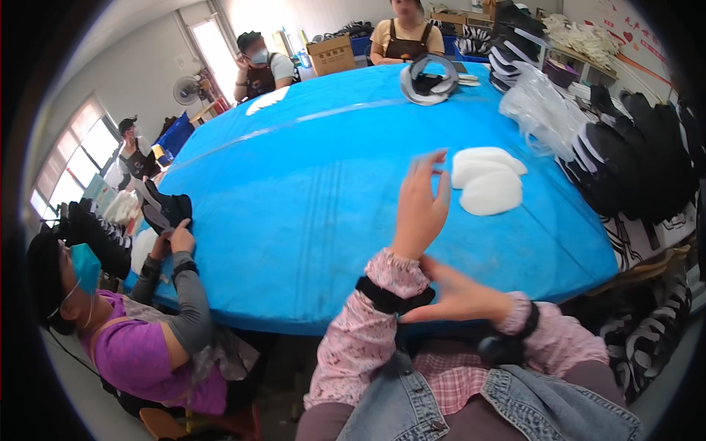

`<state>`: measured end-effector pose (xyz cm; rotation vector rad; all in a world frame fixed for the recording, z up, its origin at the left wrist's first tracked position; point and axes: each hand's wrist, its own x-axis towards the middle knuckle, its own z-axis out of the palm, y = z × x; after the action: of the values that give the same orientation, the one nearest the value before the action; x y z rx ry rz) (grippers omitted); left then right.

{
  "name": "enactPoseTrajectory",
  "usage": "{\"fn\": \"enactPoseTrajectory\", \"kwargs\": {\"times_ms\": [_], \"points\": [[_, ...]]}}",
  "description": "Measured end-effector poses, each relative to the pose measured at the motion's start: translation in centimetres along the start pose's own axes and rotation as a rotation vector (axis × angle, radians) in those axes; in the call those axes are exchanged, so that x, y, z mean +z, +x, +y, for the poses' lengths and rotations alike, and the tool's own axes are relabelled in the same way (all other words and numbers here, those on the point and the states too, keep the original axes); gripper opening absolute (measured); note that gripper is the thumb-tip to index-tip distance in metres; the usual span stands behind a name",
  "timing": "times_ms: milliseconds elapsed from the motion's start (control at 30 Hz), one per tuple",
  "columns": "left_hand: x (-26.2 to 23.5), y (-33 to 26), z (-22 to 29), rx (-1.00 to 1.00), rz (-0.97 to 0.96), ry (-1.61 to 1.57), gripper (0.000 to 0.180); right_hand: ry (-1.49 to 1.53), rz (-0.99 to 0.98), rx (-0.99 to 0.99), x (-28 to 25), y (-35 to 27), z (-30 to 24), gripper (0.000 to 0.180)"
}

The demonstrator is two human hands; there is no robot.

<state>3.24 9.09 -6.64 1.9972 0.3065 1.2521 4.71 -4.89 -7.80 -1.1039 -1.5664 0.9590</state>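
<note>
My left hand [422, 209] is raised over the blue-covered table [294, 242], fingers upward and a little bent, thumb apart, holding nothing. Across to its wrist reaches my right hand [467, 294]. Thumb and fingers of that hand are spread beside the black band [386, 295] around my left sleeve; whether they touch it I cannot tell. White rounded pads [491, 192] lie overlapping on the table, just right of my left hand. Pink patterned sleeves cover both my forearms.
At the left a co-worker in purple [151, 345] handles a black shoe [165, 209]. Other people sit at the far side. Dark shoes [636, 158] and a clear plastic bag [540, 110] crowd the right edge. A grey ring-shaped object [429, 79] lies at the back.
</note>
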Motion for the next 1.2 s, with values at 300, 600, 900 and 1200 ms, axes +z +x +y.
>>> {"fn": "enactPoseTrajectory", "kwargs": {"times_ms": [300, 600, 900, 1200], "points": [[2.2, -1.2, 3.6, 0.224, -0.266, 0.196, 0.030, 0.184, -0.024, 0.312, -3.1, -2.8, -2.2, 0.045], [-2.6, -11.1, 8.4, 0.098, -0.906, 0.360, 0.059, 0.184, -0.092, 0.316, -7.4, -7.6, -0.9, 0.033], [-1.1, -10.3, 8.8, -0.443, -0.435, -0.268, 0.049, 0.114, 0.326, 0.084, -9.9, -3.8, -2.0, 0.041], [-7.1, -8.0, 1.3, -0.822, -0.207, -0.464, 0.025, -0.249, 0.557, 0.089, -10.6, -5.9, -0.1, 0.057]]}}
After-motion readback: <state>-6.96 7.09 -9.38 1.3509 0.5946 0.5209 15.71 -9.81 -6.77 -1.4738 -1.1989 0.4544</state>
